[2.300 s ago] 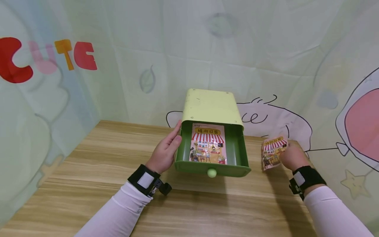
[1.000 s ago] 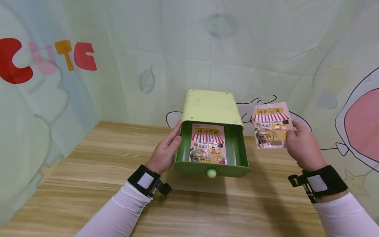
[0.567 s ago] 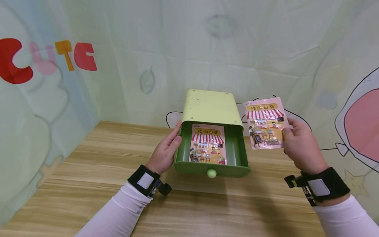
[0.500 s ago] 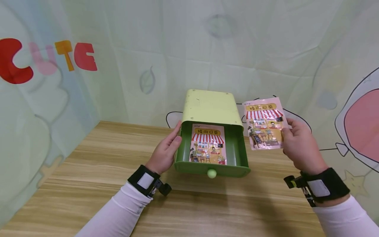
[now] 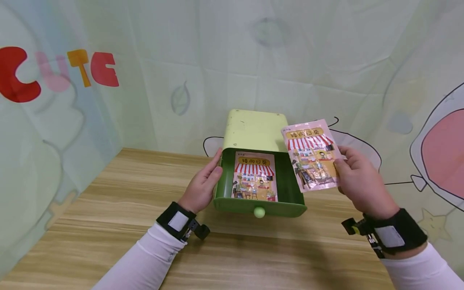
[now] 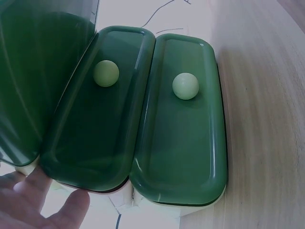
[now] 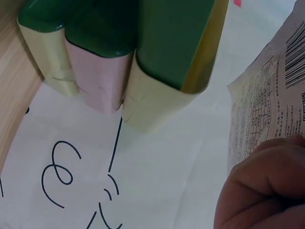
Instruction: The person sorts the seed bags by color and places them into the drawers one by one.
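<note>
A small cabinet (image 5: 255, 129) with a pale yellow top stands against the back wall, its green top drawer (image 5: 259, 207) pulled out. One pink seed packet (image 5: 255, 177) with a striped-awning picture lies in the drawer's left part. My left hand (image 5: 201, 187) rests along the cabinet's left side, fingers extended, fingertips at the casing in the left wrist view. My right hand (image 5: 362, 181) pinches a matching seed packet (image 5: 311, 157) by its right edge, thumb in front. That packet is tilted and overlaps the drawer's right side; its printed back (image 7: 267, 109) faces the right wrist camera.
Under the open drawer, two closed green drawers (image 6: 181, 133) with round knobs show in the left wrist view. The cabinet stands on a wood-grain table (image 5: 119, 209). A printed cloth backdrop (image 5: 174, 48) hangs close behind and along both sides.
My right hand has picked up the second seed packet from the table's right side, raised it, and brought it left to the drawer's right edge. My left hand has stayed still.
</note>
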Action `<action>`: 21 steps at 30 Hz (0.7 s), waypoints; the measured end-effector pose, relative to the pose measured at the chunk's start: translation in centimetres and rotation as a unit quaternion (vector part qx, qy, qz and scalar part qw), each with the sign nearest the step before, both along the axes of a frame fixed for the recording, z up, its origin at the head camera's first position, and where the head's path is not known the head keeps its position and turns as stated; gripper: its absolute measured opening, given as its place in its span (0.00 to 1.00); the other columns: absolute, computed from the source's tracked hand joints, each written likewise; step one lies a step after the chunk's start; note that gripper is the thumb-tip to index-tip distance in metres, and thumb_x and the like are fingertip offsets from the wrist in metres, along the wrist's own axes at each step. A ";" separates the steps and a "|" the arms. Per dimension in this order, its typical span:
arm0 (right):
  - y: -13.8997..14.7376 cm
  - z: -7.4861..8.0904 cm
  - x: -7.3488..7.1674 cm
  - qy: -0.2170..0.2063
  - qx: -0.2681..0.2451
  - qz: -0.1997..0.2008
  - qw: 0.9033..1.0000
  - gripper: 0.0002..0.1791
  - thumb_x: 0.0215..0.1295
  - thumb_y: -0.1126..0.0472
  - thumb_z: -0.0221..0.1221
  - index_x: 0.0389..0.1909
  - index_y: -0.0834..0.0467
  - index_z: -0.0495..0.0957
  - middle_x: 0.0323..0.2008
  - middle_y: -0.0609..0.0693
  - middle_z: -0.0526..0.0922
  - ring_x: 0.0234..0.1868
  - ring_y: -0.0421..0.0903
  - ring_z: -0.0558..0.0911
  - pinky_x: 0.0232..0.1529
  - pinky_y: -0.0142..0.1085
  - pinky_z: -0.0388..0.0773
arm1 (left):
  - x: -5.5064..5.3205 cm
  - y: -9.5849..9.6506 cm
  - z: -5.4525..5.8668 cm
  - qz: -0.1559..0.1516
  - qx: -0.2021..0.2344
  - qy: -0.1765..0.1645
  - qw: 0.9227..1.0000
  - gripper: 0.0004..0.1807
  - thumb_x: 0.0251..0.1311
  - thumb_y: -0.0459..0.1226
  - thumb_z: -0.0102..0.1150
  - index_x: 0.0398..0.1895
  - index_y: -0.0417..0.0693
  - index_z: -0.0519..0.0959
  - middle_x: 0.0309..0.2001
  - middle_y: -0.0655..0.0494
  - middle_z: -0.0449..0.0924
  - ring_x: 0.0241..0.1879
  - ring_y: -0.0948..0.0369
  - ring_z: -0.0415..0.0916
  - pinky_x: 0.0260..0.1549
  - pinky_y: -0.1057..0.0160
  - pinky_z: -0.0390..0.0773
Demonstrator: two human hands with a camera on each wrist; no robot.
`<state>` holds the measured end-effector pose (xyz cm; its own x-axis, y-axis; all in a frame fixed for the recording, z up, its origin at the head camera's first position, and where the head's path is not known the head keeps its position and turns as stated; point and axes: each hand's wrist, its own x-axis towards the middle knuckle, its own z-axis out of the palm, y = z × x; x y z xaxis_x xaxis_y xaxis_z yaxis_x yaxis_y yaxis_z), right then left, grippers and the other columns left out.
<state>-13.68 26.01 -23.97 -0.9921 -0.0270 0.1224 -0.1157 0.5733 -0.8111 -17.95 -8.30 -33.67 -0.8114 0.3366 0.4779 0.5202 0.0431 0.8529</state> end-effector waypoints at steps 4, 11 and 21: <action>-0.3 0.0 0.2 -0.002 -0.015 0.032 0.999 0.31 0.76 0.48 0.34 0.72 0.61 0.44 0.45 0.63 0.77 0.31 0.52 0.80 0.17 0.32 0.75 | 0.1 0.0 0.0 0.001 0.001 -0.001 1.000 0.27 0.74 0.35 0.32 0.73 0.43 0.45 0.73 0.58 0.42 0.67 0.65 0.42 0.66 0.52 0.48; -1.0 -0.1 0.3 -0.027 -0.046 0.070 0.996 0.29 0.77 0.50 0.35 0.70 0.62 0.48 0.44 0.63 0.79 0.33 0.54 0.81 0.19 0.33 0.77 | 0.1 0.1 0.1 0.004 0.000 -0.003 1.000 0.26 0.74 0.35 0.32 0.73 0.44 0.45 0.73 0.59 0.42 0.67 0.65 0.43 0.66 0.53 0.49; -2.0 -0.1 0.7 -0.046 -0.079 0.105 0.990 0.25 0.77 0.54 0.36 0.68 0.64 0.53 0.43 0.64 0.79 0.34 0.57 0.81 0.23 0.35 0.81 | 0.1 0.1 0.1 0.005 0.000 -0.004 1.000 0.26 0.75 0.35 0.32 0.73 0.45 0.45 0.73 0.54 0.42 0.67 0.65 0.44 0.65 0.53 0.50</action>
